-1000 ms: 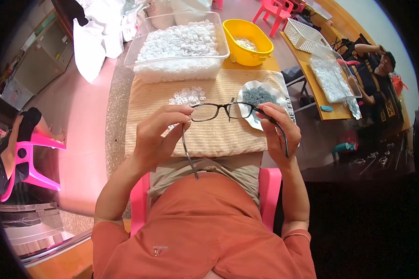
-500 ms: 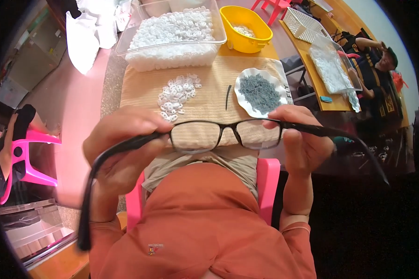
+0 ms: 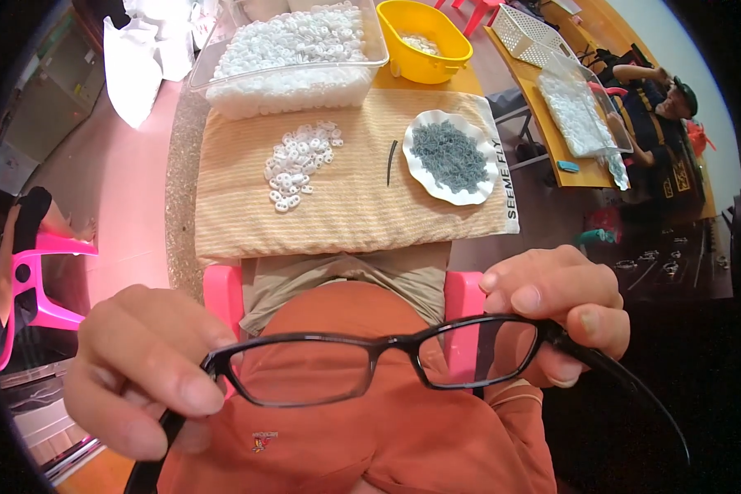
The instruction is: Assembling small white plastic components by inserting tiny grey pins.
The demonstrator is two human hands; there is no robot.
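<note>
I hold black-framed glasses (image 3: 370,364) up close to the camera, lenses facing me. My left hand (image 3: 144,366) grips the left hinge and temple. My right hand (image 3: 556,309) grips the right hinge, and that temple runs down to the lower right. Beyond them, a striped yellow cloth (image 3: 362,214) covers the table. On it lie a loose pile of small white parts (image 3: 300,160), a thin dark stick (image 3: 391,162) and a white scalloped plate (image 3: 450,156) heaped with small grey pieces.
A clear tub (image 3: 292,53) full of white parts and a yellow tub (image 3: 424,39) stand at the table's far edge. A pink chair (image 3: 25,284) is at left. Another person (image 3: 663,107) sits at a second table (image 3: 552,107) at right with a white basket (image 3: 527,29).
Both hands lifted the glasses from over the table toward the camera. They now fill the lower frame, much closer than before.
</note>
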